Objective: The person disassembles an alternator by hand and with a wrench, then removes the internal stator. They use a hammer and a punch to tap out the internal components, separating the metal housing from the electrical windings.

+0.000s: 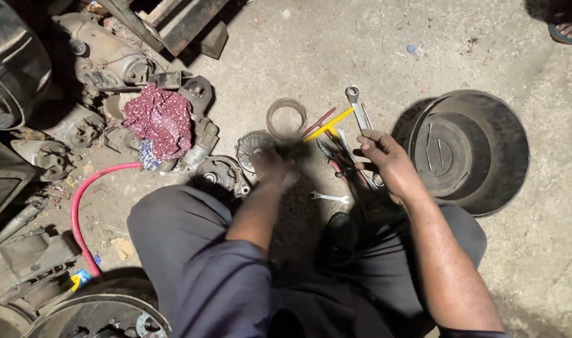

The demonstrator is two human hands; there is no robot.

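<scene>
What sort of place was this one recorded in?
Probably an informal repair workshop on a bare concrete floor: grimy metal machine housings, scattered steel spanners, and a large round dark metal basin.

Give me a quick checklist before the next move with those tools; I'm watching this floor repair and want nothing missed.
1. Right hand over the tool pile: ok, it sits above the pliers and spanners; whether it grips one, cannot tell.
2. Left hand at the round metal part: cannot tell its hold, the hand is blurred.
3. Small spanner within reach: ok, it lies alone on the floor between the knees.
4. Metal ring free: ok, it lies apart beyond the left hand.
5. Dark round pan: ok, beside the right arm, holding a few thin rods.
6. Red hose: ok, it lies left of the knee, away from both hands.
</scene>
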